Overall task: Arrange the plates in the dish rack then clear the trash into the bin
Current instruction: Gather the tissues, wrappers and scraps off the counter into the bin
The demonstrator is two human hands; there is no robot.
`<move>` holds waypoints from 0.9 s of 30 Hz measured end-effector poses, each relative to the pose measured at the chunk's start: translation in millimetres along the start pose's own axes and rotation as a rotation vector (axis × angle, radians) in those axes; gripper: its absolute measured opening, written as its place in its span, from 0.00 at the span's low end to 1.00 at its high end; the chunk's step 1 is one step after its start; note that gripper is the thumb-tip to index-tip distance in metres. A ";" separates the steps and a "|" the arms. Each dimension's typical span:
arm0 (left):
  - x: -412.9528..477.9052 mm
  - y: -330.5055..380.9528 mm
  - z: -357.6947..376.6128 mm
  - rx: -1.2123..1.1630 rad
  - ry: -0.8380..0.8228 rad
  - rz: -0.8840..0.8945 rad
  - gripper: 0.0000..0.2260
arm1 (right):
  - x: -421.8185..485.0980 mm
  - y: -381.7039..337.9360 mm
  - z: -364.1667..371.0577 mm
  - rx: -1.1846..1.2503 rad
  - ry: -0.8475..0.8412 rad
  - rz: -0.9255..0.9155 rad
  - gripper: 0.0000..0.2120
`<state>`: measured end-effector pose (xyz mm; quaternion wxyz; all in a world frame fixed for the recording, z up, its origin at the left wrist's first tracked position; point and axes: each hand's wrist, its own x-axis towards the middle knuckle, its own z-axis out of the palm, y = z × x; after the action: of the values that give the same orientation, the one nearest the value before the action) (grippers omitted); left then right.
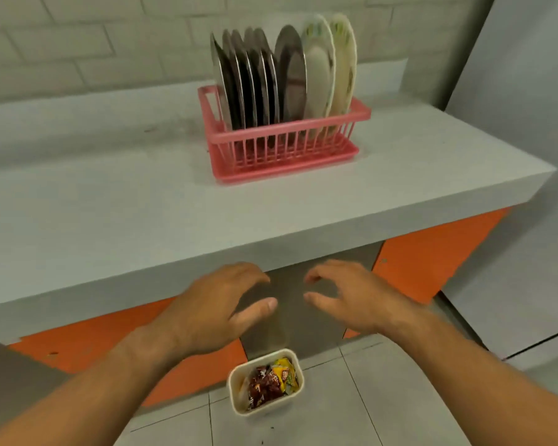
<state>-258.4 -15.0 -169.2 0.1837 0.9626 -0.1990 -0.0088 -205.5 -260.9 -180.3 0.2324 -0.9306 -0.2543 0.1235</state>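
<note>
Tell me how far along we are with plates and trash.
Done: plates stand upright in the pink dish rack; wrappers lie in the white bin on the floor. In hand: nothing; left hand and right hand hover open above the bin. Remaining: no stray plate or trash shows.

You have a pale grey counter (110, 194) in front of you, its right end cut off square. A pink dish rack (290, 132) sits directly on it, toward the back edge and nearer the right end than the left, with plates (290, 75) standing upright on edge inside. Below the counter's front edge you see the grey tiled floor (351, 397). A small cream bin (264, 353) stands on it, close to the counter's base, with crumpled wrappers (266, 383) in it.
</note>
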 end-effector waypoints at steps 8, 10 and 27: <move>17.8 48.2 -75.0 0.000 0.157 -0.092 0.30 | -16.5 -22.3 -104.8 0.007 0.159 -0.045 0.16; 17.0 53.4 -80.1 0.011 0.181 -0.103 0.29 | -17.5 -22.8 -113.8 0.005 0.198 -0.065 0.15; 15.6 -24.2 -105.0 0.029 0.143 -0.210 0.31 | 51.9 -86.4 -99.5 -0.082 0.244 -0.073 0.17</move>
<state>-225.4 36.4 -79.0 0.1813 0.9789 -0.0834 0.0435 -163.2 -204.3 -57.6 0.2275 -0.9377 -0.2626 -0.0096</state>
